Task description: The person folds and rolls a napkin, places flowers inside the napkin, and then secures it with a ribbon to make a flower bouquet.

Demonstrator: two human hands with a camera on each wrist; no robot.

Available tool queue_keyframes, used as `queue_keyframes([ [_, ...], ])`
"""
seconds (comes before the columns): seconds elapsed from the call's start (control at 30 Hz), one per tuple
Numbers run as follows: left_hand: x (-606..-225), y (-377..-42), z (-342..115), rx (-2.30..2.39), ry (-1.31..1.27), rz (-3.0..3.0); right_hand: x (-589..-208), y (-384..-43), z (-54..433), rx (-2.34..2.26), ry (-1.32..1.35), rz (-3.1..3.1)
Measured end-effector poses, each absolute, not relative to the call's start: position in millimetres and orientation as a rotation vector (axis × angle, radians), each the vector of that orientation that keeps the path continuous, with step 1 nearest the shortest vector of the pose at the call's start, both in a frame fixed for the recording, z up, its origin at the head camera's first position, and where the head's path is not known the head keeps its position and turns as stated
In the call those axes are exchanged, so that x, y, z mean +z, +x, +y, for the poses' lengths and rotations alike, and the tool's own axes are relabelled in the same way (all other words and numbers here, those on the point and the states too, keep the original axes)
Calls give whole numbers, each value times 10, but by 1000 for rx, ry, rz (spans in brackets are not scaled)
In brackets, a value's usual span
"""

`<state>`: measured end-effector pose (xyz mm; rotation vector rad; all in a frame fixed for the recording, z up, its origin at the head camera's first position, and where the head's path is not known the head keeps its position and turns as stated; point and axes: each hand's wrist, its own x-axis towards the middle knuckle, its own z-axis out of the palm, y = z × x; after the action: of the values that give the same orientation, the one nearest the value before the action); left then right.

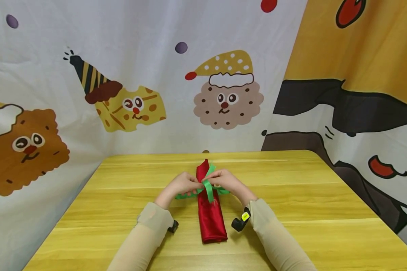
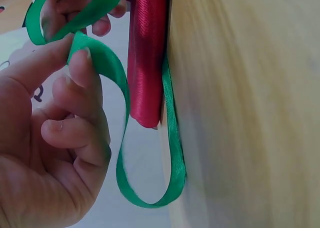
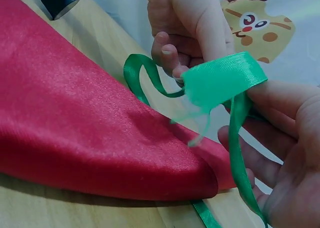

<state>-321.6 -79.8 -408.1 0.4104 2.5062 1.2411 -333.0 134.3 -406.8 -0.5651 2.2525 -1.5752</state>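
A rolled or folded piece of red satin cloth [image 1: 211, 222] lies lengthwise on the wooden table, pointing away from me. Green ribbon [image 1: 208, 191] passes beneath it and rises on both sides to my hands, above the far half of the cloth. Between thumb and forefinger, my left hand [image 1: 186, 183] pinches one stretch of ribbon; a slack loop hangs below it in the left wrist view. My right hand [image 1: 226, 180] pinches the ribbon close by, with a frayed end [image 3: 200, 130] drooping over the cloth in the right wrist view. The fingertips of both hands nearly meet.
The wooden table [image 1: 129, 210] reaches back to a printed curtain [image 1: 176, 139] with cartoon biscuits and cheese. Black straps with small devices sit at both wrists, the right one [image 1: 241, 220] bearing a yellow label.
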Motion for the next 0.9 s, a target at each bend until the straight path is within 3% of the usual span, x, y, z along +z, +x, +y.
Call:
queue_keyframes([
  [0.23,-4075,-3191,-742,1232,443,2558,-4241,-3440,1343,-1641,-465,2269],
  [0.9,-3997,-3162,-641,1380,453,2765,-4232,-3436,1327,-1626,-453,2346],
])
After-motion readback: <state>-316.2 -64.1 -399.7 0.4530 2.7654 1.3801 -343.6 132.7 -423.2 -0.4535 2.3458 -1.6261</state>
